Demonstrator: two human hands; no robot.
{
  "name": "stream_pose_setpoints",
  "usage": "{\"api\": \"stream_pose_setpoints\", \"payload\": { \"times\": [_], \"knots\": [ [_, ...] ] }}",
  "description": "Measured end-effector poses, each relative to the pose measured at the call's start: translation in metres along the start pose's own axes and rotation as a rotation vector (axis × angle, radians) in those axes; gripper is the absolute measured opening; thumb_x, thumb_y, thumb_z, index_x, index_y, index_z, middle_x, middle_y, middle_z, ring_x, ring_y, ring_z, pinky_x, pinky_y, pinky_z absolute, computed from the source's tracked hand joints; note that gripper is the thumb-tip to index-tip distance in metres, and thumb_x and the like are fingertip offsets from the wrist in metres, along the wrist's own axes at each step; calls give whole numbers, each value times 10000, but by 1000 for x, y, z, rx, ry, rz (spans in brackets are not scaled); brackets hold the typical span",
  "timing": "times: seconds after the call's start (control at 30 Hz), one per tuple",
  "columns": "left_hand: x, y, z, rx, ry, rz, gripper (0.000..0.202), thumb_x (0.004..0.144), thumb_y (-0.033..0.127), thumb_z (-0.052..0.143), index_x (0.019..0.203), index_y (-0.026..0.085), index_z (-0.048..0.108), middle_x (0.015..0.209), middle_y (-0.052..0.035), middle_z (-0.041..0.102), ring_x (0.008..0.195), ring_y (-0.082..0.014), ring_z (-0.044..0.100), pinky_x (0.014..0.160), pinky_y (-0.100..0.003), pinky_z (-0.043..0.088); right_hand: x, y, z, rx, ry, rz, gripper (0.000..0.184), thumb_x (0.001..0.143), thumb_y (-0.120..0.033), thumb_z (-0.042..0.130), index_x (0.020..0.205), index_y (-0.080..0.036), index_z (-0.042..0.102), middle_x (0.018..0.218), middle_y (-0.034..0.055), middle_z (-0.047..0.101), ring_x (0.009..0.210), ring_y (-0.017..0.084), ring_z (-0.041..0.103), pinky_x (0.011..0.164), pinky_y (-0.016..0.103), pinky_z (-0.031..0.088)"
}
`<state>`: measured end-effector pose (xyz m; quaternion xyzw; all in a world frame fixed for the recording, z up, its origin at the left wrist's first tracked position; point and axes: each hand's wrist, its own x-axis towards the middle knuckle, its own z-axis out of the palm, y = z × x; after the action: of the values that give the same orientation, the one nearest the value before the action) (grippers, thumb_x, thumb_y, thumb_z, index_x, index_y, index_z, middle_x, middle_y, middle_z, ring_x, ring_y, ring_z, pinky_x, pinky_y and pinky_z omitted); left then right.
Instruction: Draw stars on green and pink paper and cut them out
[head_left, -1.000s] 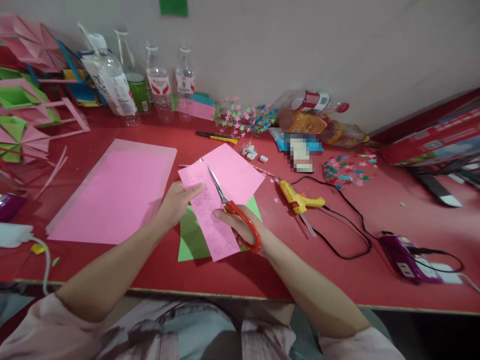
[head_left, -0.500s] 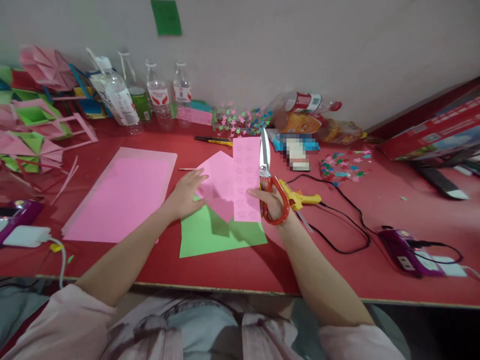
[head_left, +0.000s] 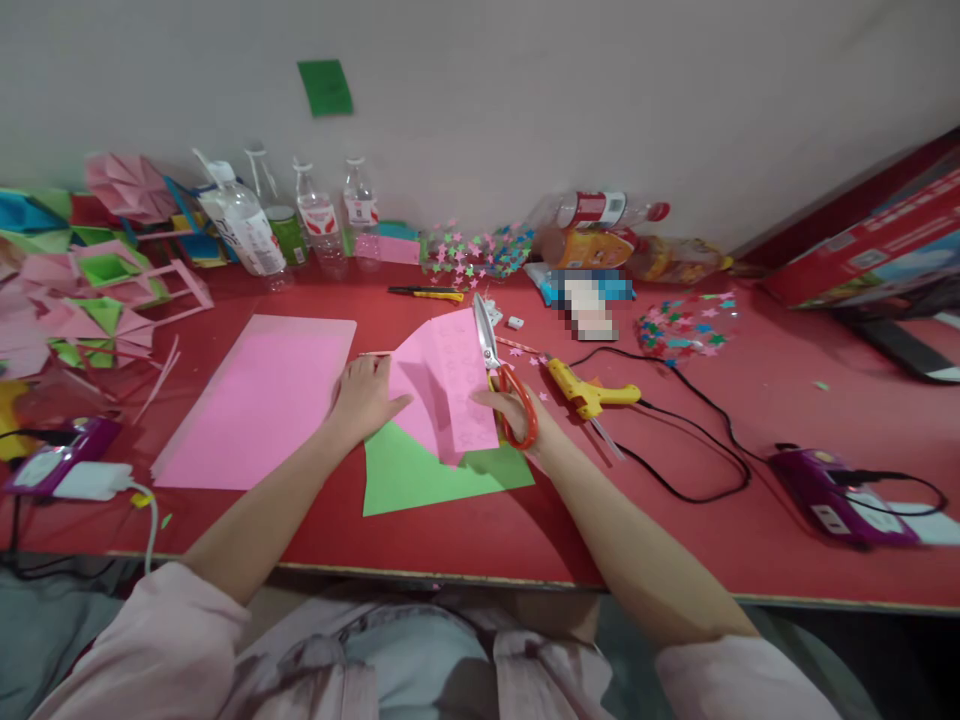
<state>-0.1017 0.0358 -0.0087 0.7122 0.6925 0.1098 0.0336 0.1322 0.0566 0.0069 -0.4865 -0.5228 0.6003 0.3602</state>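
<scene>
Both of my hands were over the red counter [head_left: 330, 540]. The left hand [head_left: 366, 400] was spread, thumb held away from the fingers, at the left edge of a pink sheet [head_left: 411, 360]; I could not tell how firmly it pressed. In the right hand [head_left: 516, 410] I had the scissors [head_left: 490, 360], their red handles against my palm and their blades together, pointing away from me. The same hand held a pink strip [head_left: 466, 390] with star outlines drawn on it, my thumb at its right edge. That strip was tilted above the pink sheet and cast a shadow there. Underneath lay a green sheet [head_left: 427, 485], its near part showing. Left of my left hand was a pink paper stack [head_left: 255, 410], and a pencil [head_left: 375, 353] lay just by my fingertips. Right of the scissors, a yellow glue gun [head_left: 592, 391] rested on the counter, its black cable [head_left: 697, 407] looping toward a purple power socket [head_left: 817, 490]. Farther back lay a utility knife [head_left: 435, 294] and small white pieces [head_left: 515, 322], near standing plastic bottles [head_left: 322, 225].
</scene>
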Motion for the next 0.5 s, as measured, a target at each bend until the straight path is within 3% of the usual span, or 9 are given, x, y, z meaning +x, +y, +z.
{"api": "stream_pose_setpoints", "payload": {
  "times": [0.13, 0.27, 0.4, 0.5],
  "knots": [
    [-3, 5, 3, -136, 59, -64, 584, 797, 266, 598, 1322, 104, 401, 1255, -185, 513, 1211, -322, 473, 967, -455, 418, -3, -3, 4, -86, 32, 35, 379, 593, -345, 746, 536, -216, 394, 432, -67, 375, 408, 85, 344, 414, 253, 266],
    [1, 0, -1, -433, 174, -139, 499, 754, 80, 479, 1238, 202, 488, 1251, -111, 534, 1155, -231, 545, 938, -391, 469, -3, -4, 5, -105, 35, 50, 376, 604, -361, 740, 552, -218, 396, 435, -69, 366, 418, 91, 359, 417, 254, 274],
    [7, -28, -10, -825, 52, -89, 502, 630, 64, 443, 1096, 171, 597, 1184, -74, 628, 1122, -218, 585, 930, -367, 492, -3, -5, 2, -65, 6, 9, 334, 618, -376, 727, 594, -215, 435, 472, -64, 385, 456, 101, 393, 442, 261, 304],
    [8, -62, -25, -849, 169, -197, 437, 633, 134, 475, 1028, 190, 653, 1112, -62, 676, 1065, -267, 609, 859, -418, 523, -1, -7, -1, -30, -7, -29, 343, 625, -373, 722, 605, -212, 421, 504, -62, 406, 460, 93, 393, 456, 263, 311]
  ]
}}
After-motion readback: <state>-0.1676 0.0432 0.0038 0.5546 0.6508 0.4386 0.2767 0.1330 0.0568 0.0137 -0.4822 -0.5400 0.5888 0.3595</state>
